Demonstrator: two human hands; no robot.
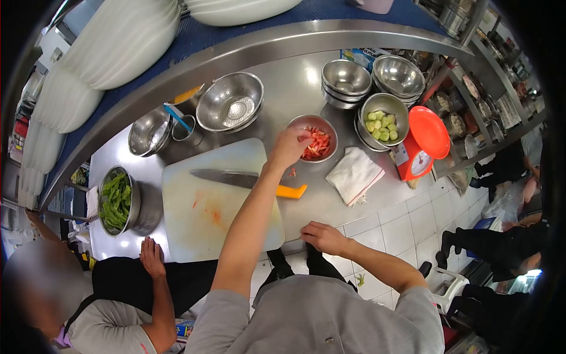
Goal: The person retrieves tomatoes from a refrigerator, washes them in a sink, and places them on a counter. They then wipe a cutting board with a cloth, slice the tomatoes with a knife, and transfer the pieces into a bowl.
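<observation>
My left hand point(289, 146) reaches over a steel bowl point(331, 131) of chopped red pieces point(319, 141) that look like tomato or pepper. Its fingers are pinched together above them, and what they hold is hidden. Below that forearm lies a large knife with a yellow handle point(292, 192), its blade across a white cutting board point(183, 236) with red stains. A few red scraps point(292, 172) sit on the counter near the bowl. At the counter's front edge rests my right hand point(326, 238), fingers curled in, nothing visible in it.
A folded white cloth point(354, 175), a bowl of green chunks point(382, 125) and an orange scale point(420, 154) stand right. Green strips point(116, 202) fill a bowl left. Steel bowls point(230, 101) line the back under a shelf edge point(253, 46). Another person's hand point(152, 257) touches the counter.
</observation>
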